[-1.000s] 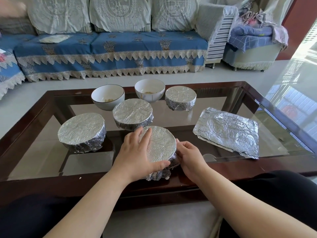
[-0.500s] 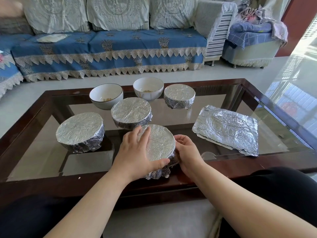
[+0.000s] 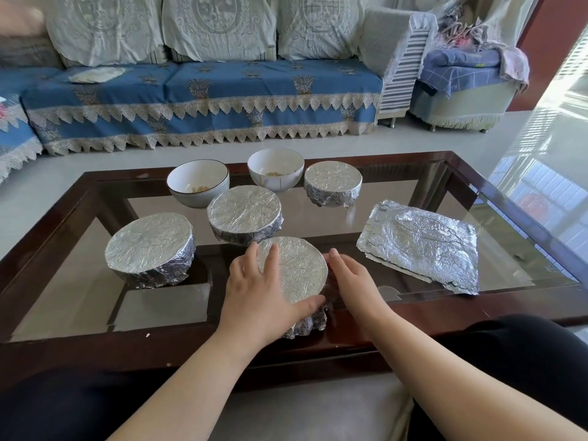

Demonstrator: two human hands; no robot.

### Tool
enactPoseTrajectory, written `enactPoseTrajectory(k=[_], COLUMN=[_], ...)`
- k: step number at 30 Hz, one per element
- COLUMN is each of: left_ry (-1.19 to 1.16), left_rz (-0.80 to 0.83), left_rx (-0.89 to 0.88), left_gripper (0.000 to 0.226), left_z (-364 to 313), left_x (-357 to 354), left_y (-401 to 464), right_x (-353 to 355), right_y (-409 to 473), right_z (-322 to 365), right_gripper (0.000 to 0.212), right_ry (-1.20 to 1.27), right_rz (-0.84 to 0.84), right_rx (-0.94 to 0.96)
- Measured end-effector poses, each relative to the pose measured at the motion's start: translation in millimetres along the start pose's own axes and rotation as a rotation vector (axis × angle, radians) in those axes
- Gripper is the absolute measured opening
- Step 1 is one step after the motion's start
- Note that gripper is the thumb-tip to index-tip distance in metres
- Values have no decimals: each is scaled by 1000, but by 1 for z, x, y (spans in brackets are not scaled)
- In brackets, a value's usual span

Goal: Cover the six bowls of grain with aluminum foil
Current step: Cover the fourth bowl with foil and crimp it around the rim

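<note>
The left hand (image 3: pixel 261 291) lies flat, grip open, fingers spread on the foil-covered bowl (image 3: pixel 294 268) at the desk's (image 3: pixel 413 316) near edge; the right hand (image 3: pixel 353 278), grip relaxed, touches its right side.

The near-left wall of the foil-wrapped bowl (image 3: pixel 297 270) is hidden beneath the left hand (image 3: pixel 259 292), and its right wall is screened by the fingers (image 3: pixel 339 265) of the right hand (image 3: pixel 353 281). What the four wrapped bowls contain cannot be seen. Far beyond the fingers, the grain in the two open bowls (image 3: pixel 199 186) is too small to be identified.
</note>
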State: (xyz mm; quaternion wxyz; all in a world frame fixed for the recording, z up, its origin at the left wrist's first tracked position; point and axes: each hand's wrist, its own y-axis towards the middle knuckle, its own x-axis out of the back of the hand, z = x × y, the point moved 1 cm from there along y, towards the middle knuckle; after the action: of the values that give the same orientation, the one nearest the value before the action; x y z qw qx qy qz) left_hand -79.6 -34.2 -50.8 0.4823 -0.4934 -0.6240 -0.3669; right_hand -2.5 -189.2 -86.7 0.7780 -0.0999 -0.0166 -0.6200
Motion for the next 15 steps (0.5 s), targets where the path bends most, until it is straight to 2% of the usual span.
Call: enactPoseTrajectory(k=[4,7,13,15], left_ry=[7,32,80,68], left_rz=[131,264,247,245], left_rx=[4,-74,-160,-224], left_gripper=[124,124,134,132], left_z=[-1,15,31,30], left_x=[10,24,29,27], left_y=[-2,0,9,11], right_x=[1,-1,1,3], right_y=[-9,-12,-9,-6], right_z=[-4,-8,-3,-1], right_gripper=[28,38,38,26], right_ry=[-14,-34,-40,-82], right_rz=[41,101,157,198], right_rx=[103,146,112,97])
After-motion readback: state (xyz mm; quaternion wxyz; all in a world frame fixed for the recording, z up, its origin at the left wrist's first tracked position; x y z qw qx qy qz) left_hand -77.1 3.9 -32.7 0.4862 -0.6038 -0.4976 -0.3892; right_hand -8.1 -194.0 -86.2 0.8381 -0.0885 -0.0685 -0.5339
